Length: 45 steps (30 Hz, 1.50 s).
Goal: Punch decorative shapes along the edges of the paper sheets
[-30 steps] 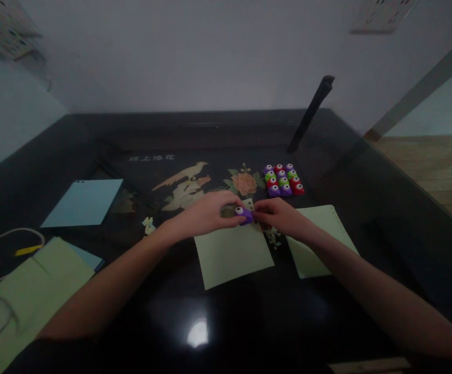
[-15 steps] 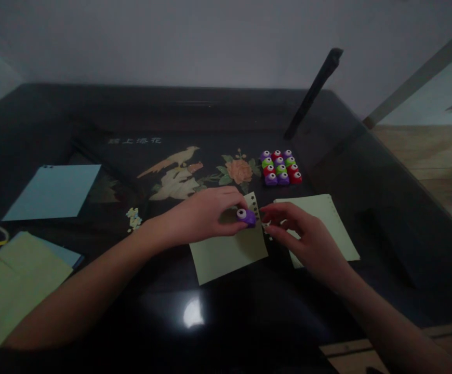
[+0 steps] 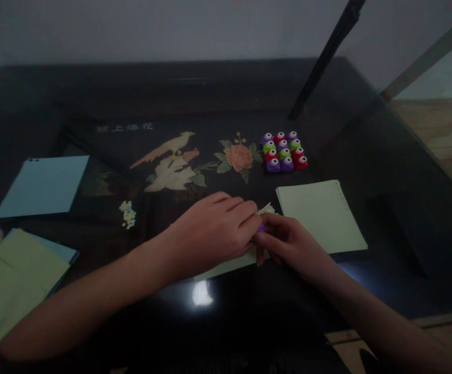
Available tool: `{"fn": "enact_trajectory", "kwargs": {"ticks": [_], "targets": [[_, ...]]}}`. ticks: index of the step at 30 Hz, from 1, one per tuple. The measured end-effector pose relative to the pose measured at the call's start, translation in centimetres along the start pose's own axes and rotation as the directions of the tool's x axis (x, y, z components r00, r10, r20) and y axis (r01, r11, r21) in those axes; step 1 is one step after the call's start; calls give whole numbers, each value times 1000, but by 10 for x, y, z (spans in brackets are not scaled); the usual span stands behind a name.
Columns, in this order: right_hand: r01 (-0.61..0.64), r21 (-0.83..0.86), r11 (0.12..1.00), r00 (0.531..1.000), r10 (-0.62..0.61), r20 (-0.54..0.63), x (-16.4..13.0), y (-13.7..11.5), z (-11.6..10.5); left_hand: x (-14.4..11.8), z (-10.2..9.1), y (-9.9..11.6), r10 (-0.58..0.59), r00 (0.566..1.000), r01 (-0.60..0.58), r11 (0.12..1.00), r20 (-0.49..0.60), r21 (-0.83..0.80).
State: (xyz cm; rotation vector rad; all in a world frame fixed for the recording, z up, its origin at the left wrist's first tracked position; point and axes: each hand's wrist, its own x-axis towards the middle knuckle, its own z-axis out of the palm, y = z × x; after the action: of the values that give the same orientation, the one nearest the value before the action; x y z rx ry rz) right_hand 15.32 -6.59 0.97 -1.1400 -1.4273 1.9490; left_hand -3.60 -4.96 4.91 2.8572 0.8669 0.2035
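A small purple paper punch (image 3: 262, 228) sits between my two hands, mostly covered by fingers. My left hand (image 3: 218, 228) is closed over it from the left, knuckles up. From the right, my right hand (image 3: 294, 239) closes thumb and fingers on its other side. Beneath them lies a pale green sheet of paper (image 3: 224, 268); its lower edge shows, and a corner sticks up beyond the fingers. The punch's contact with the paper's edge is hidden. Close by on the right is a stack of pale green sheets (image 3: 323, 218) with small punched holes near its right edge.
Several purple, red and green punches (image 3: 284, 151) stand in rows behind the stack. Tiny paper cut-outs (image 3: 128, 214) lie at left. A blue sheet (image 3: 42, 186) and folded green paper (image 3: 19, 275) are farther left. A dark bar (image 3: 323, 62) slants up behind the punches.
The hands have come together: my right hand has moved in to the punch, and my left has turned over it. The view has shifted slightly.
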Motion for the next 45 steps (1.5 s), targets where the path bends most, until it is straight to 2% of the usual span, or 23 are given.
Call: {"fn": "enact_trajectory", "kwargs": {"ticks": [4, 7, 12, 15, 17, 21, 24, 26, 31, 45], "targets": [[-34, 8, 999, 999, 34, -13, -1, -2, -1, -3, -1, -1, -36, 999, 36, 999, 40, -10], [-26, 13, 1000, 999, 26, -31, -6, -7, -7, -9, -5, -11, -152, 985, 162, 977, 82, -136], [47, 66, 997, 977, -32, -209, -13, -15, -24, -18, -7, -42, -329, 939, 341, 854, 100, -394], [95, 30, 995, 957, -83, -278, -11, -12, -33, -19, -4, -59, -410, 902, 415, 748, 131, -517], [83, -23, 996, 959, -86, -269, -7, -7, -36, -19, -3, -65, -402, 902, 416, 714, 156, -563], [-2, -116, 993, 985, -18, -172, -4, -3, -35, -15, -7, -67, -297, 927, 375, 738, 228, -561], [-12, -67, 998, 998, 8, -61, -6, -3, -29, -11, -14, -64, -275, 917, 394, 736, 288, -551], [-21, 15, 1000, 999, 21, -28, -7, -3, -27, -10, -17, -62, -273, 910, 407, 732, 313, -546], [-45, 130, 990, 999, 45, 2, -10, 0, -25, -11, -15, -62, -264, 888, 438, 735, 377, -517], [-49, 105, 993, 999, 47, 21, -8, -2, -23, -9, -17, -58, -292, 872, 471, 722, 394, -507]]}}
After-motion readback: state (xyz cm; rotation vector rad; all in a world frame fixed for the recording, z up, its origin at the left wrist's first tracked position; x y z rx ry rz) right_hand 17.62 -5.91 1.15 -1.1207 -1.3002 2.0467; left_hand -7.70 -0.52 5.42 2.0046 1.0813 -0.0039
